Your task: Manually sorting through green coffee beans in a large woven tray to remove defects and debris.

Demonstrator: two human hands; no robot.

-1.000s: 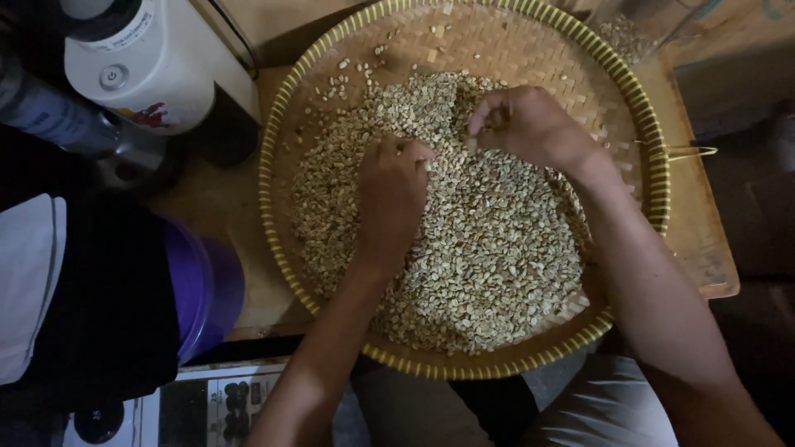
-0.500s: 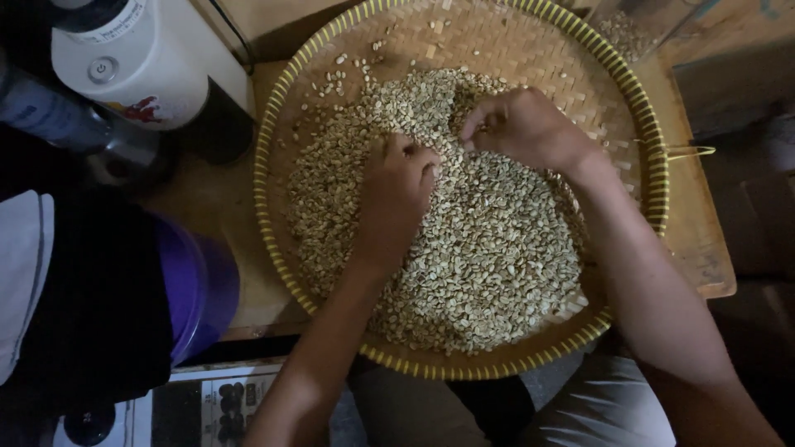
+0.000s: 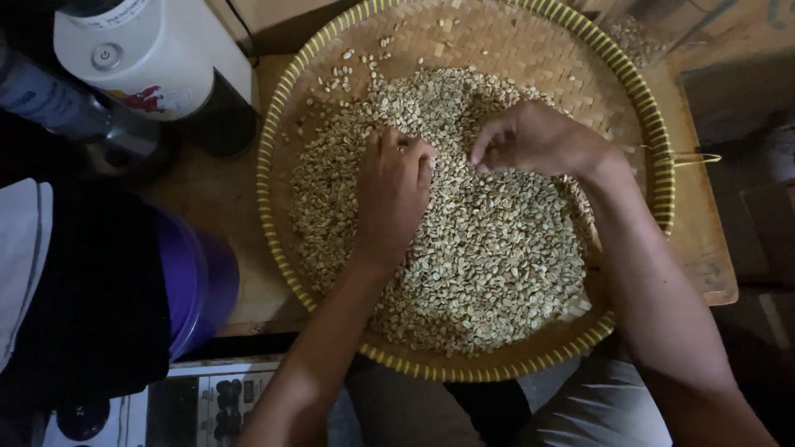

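A round woven bamboo tray [image 3: 497, 37] with a yellow-striped rim holds a wide heap of pale beans [image 3: 489, 257]. My left hand [image 3: 393, 194] rests knuckles-up on the middle of the heap, fingers curled into a loose fist with the tips among the beans; what the fist holds is hidden. My right hand [image 3: 538, 141] lies just to its right, fingers bent and fingertips pinched together at the beans near the heap's far side. The two hands are a few centimetres apart. A few loose beans [image 3: 348, 74] are scattered on the bare weave at the far left.
The tray sits on a wooden table [image 3: 700, 232]. A white appliance with a round button [image 3: 141, 58] and a dark bottle [image 3: 50, 103] stand at the far left. A purple bucket [image 3: 199, 281] is beside the tray. A thin metal hook [image 3: 691, 156] sticks out on the right.
My right hand has slid a little right and toward me over the beans. My left hand stays in the heap with its fingers shifting slightly. The view has drifted a little.
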